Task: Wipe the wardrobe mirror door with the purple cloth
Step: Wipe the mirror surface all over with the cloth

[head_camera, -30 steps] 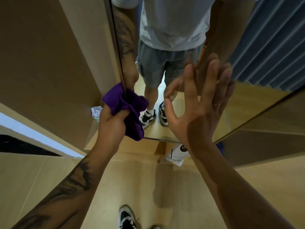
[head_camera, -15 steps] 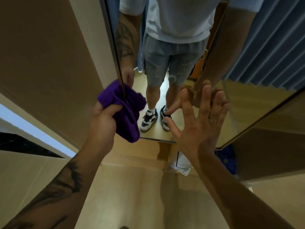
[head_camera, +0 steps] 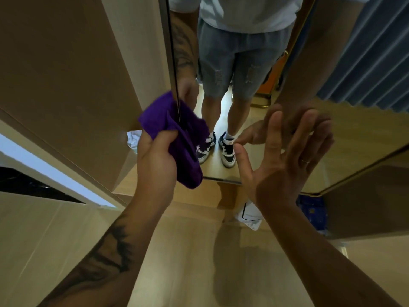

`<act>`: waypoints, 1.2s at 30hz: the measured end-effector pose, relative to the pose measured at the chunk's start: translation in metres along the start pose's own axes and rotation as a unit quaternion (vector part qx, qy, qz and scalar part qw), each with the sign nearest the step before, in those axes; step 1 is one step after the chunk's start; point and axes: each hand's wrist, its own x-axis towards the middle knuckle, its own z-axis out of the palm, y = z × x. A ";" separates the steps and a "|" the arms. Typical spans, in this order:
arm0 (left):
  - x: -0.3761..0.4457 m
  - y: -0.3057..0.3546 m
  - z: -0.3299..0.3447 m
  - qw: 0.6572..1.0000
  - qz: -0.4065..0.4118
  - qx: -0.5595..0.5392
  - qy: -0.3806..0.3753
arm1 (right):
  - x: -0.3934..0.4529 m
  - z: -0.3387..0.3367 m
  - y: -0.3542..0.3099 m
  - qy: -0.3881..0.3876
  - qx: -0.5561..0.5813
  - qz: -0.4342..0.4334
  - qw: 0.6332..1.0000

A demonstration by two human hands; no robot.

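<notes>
The wardrobe mirror door [head_camera: 354,138] fills the upper right of the view and reflects a person's legs, shoes and a blue curtain. My left hand [head_camera: 155,160] grips the bunched purple cloth [head_camera: 174,138] and holds it against the mirror's left edge, near the bottom corner. My right hand [head_camera: 285,162] is spread flat, fingers straight, with the fingertips on the glass low on the mirror. A ring shows on one finger.
A tan wardrobe panel [head_camera: 66,85] stands left of the mirror. Below the door lie a white bag [head_camera: 250,216] and a blue item [head_camera: 312,211] on the light wood floor [head_camera: 188,262]. White crumpled paper [head_camera: 134,138] shows behind my left hand.
My left hand with the cloth has stayed at the mirror's left edge, shifting slightly. My right hand slid lower on the glass and stays spread. The camera tilted a little.
</notes>
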 end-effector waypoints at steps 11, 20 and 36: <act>0.004 -0.029 -0.006 0.992 -0.127 -0.013 -0.009 | -0.004 0.006 0.000 -0.008 -0.012 0.002 1.000; -0.002 -0.027 0.000 0.984 -0.175 -0.037 0.020 | -0.004 0.010 -0.001 0.001 -0.014 0.012 1.000; 0.000 -0.038 0.003 0.987 -0.159 0.010 -0.018 | -0.008 0.018 -0.003 0.016 -0.011 0.023 1.000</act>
